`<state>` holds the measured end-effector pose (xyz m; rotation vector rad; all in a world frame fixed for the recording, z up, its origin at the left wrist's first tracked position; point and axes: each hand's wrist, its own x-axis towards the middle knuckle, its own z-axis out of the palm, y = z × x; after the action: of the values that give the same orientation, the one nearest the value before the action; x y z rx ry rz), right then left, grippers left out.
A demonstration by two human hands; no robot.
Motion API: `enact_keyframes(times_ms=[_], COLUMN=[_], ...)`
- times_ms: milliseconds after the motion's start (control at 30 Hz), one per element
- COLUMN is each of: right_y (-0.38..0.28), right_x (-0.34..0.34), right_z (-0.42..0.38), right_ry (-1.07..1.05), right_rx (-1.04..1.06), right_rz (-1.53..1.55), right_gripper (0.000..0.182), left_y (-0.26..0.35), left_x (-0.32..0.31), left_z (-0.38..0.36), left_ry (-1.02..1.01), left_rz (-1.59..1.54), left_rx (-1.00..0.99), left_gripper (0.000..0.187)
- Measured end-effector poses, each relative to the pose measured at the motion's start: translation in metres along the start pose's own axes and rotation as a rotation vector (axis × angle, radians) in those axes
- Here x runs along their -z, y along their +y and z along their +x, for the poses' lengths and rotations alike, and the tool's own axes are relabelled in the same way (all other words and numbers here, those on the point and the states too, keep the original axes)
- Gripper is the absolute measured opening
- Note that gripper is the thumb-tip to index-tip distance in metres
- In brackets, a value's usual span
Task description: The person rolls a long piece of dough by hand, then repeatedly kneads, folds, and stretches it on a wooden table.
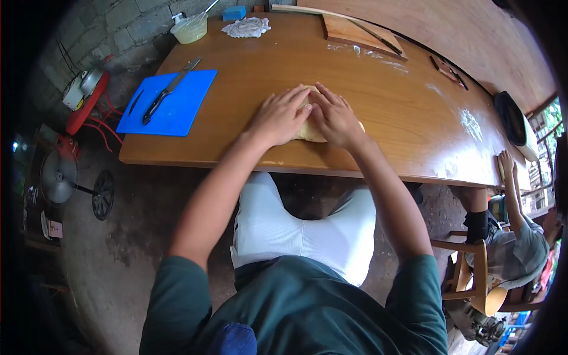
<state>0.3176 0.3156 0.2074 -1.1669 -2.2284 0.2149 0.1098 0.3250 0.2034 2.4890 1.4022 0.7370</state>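
Observation:
A piece of pale dough (310,132) lies on the wooden table near its front edge, mostly hidden beneath my two hands. My left hand (283,115) rests on its left side, fingers stretched forward over it. From the right, my right hand (337,116) lies over the dough too, with its fingers extended and angled toward the left hand. The thumbs and index fingers nearly meet above the middle of the dough. Some dough shows between the palms and at the right hand's outer edge.
Left of my hands, a blue cutting board (184,112) holds a knife (168,93). A bowl with a whisk (190,29) and a crumpled white cloth (247,27) stand at the back. A wooden board (361,36) lies far right. Another person's hand (506,163) touches the right edge.

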Motion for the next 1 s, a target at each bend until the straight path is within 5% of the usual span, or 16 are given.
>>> enact_keyframes(times_ms=[67,167,267,467,700,800,1000], right_y=[0.008,0.021,0.015,0.002,-0.01,-0.016,-0.02], right_x=[-0.027,-0.028,-0.023,-0.024,-0.013,-0.012,-0.007], right_z=[0.015,0.013,0.017,0.018,-0.007,-0.012,-0.018], right_ry=[-0.056,-0.138,-0.147,-0.059,0.12,0.156,0.237], right_rx=[-0.215,-0.211,-0.257,-0.479,-0.269,-0.242,-0.193], right_rz=[-0.258,-0.216,-0.141,-0.174,-0.082,-0.097,-0.031], right_gripper=[0.056,0.066,0.067,0.072,0.059,0.052,0.041], left_y=[0.002,-0.005,-0.01,-0.009,-0.01,-0.004,-0.021], left_x=[-0.005,-0.009,-0.012,-0.006,0.004,0.014,-0.013], left_z=[0.004,0.003,0.01,0.009,-0.008,-0.008,0.001], left_ry=[-0.033,-0.078,0.138,0.024,0.152,0.099,0.184], left_rz=[-0.012,-0.022,0.012,0.015,-0.29,-0.361,-0.433], left_rx=[0.067,0.086,0.095,0.193,0.178,0.333,0.361], left_gripper=[0.054,0.058,0.068,0.061,0.047,0.047,0.064])
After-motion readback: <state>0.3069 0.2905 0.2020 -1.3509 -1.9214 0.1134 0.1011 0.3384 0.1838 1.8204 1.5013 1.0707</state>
